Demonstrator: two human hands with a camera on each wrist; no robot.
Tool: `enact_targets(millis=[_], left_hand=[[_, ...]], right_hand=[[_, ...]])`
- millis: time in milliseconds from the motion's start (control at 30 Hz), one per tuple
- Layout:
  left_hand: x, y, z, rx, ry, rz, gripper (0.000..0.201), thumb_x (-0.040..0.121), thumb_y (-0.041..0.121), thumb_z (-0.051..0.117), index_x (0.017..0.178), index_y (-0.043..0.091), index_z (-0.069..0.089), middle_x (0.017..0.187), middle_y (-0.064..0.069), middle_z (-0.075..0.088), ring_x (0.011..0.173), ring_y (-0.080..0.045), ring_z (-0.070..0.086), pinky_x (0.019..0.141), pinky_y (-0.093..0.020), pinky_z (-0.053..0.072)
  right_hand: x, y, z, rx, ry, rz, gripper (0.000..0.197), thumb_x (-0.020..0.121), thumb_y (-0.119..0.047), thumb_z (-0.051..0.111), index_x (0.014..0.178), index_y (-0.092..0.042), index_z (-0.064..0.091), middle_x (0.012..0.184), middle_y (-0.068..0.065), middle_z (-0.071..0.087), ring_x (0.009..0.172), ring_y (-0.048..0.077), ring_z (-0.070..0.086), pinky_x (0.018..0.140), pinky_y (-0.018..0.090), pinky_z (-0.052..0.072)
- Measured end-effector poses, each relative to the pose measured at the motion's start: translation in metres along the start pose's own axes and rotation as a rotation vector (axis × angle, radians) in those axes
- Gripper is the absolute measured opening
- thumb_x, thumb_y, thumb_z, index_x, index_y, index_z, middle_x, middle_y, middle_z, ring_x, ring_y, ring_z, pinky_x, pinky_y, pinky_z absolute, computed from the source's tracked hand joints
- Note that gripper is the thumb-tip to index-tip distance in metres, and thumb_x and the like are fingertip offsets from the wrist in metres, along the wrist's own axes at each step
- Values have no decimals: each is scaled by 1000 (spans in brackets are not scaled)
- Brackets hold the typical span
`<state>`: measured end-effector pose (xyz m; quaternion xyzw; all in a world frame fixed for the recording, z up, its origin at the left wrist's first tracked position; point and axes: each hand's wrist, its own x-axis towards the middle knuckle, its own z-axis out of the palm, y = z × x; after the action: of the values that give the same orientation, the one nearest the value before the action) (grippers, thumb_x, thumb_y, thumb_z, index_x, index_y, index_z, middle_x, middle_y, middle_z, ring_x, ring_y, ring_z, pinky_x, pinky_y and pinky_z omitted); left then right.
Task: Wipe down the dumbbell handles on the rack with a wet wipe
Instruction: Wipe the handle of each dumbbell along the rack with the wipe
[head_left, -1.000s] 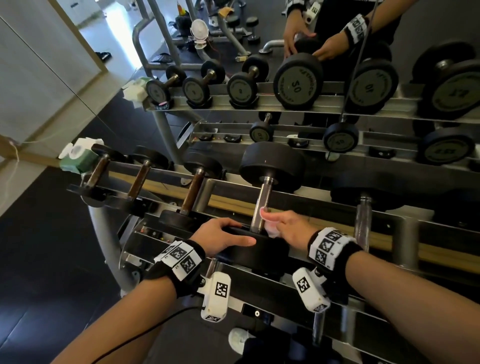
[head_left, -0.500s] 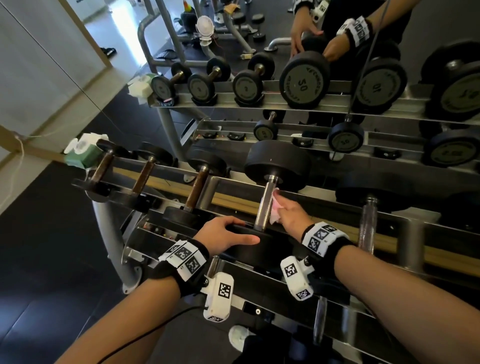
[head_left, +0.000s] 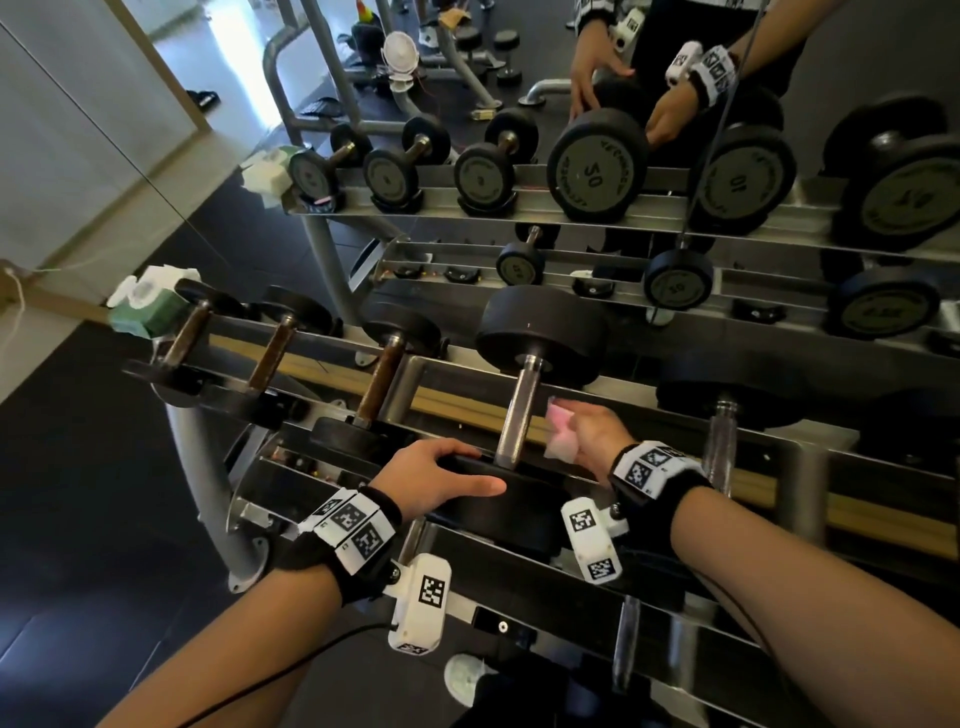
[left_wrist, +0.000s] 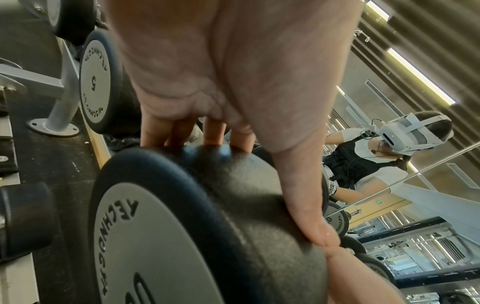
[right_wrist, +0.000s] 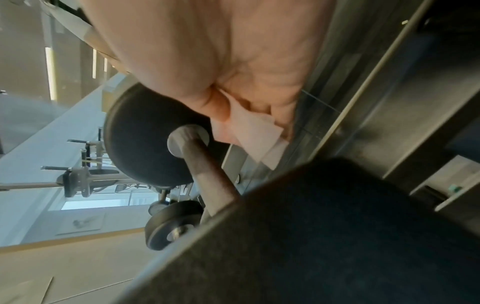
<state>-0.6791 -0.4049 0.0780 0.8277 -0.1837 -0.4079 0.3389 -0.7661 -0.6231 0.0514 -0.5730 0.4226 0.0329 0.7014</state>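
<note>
1. Looking down from the head view: left hand draped over the near black head of the dumbbell on the rack, fingers curled over its top edge, thumb laid along the rim. Right hand just right of the steel handle, fingers pinched shut on the pinkish wet wipe, wipe beside the bar, contact not clear. Green wipes pack at the rack's far left end.
2. Switching to the left wrist: fingers hooked over the weight head, thumb pressed flat on its rim, a clamped hold.
3. Over to the right wrist: wipe bunched between thumb and fingers, just beside the handle, near its far collar.
</note>
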Motion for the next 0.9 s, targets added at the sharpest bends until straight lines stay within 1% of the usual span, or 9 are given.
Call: enact_targets(millis=[67,167,300,467,567,667,733,800,900], left_hand=[[0,-1,1,-7,5,1,60,60,55,88,115,39,68,108,11,71,94,-3,70,75,-15,56],[-1,-3,1,-15,23,6,66,54,61,87,113,41,69,106,12,72,91,-1,70,73,-15,56],[0,-1,0,-28,6,14,69,49,64,87,112,40,70,103,13,72,86,4,70,69,-13,55],[-1,0,-2,-18,-23,12,63,59,58,88,116,39,68,107,12,71,92,0,70,71,-12,55],[-2,1,-3,-7,-23,6,60,62,56,87,117,41,67,107,12,71,94,-1,69,71,-12,55],[-2,3,-3,5,-16,6,59,62,55,87,116,41,67,106,14,70,91,2,68,64,-8,52],[-2,4,-3,22,-11,7,60,62,55,87,117,41,68,106,14,71,90,3,68,63,-7,51],[-1,5,-4,41,-12,6,62,62,56,86,119,40,67,108,15,70,94,3,67,68,-9,51],[-1,5,-5,62,-23,8,64,64,57,85,122,39,66,110,15,69,97,3,66,70,-9,50]], right_hand=[[-1,-2,17,121,-32,42,42,99,4,41,138,-6,53,137,17,57,125,33,55,109,44,42],[-4,3,30,207,-80,23,40,100,2,38,134,-12,55,128,15,63,113,28,63,99,41,50],[-16,15,21,176,-124,-1,42,96,4,44,127,-19,62,126,13,65,117,27,61,108,47,44],[-10,14,9,235,-45,118,46,96,10,33,132,-4,58,128,20,61,114,34,62,100,49,50],[-4,-6,20,401,42,145,39,100,6,33,132,2,55,124,19,62,113,35,61,94,44,50],[-4,-15,36,379,-40,149,36,105,-2,35,135,6,51,126,24,58,108,34,60,91,40,48],[-5,-11,36,272,-104,108,33,104,-6,39,131,3,56,126,24,62,104,32,63,90,42,52],[-6,-3,29,236,-141,91,33,102,0,39,128,0,59,120,21,66,104,29,66,82,39,56],[-8,6,20,265,-134,110,51,91,17,30,130,-1,58,121,21,66,113,33,64,86,41,55]])
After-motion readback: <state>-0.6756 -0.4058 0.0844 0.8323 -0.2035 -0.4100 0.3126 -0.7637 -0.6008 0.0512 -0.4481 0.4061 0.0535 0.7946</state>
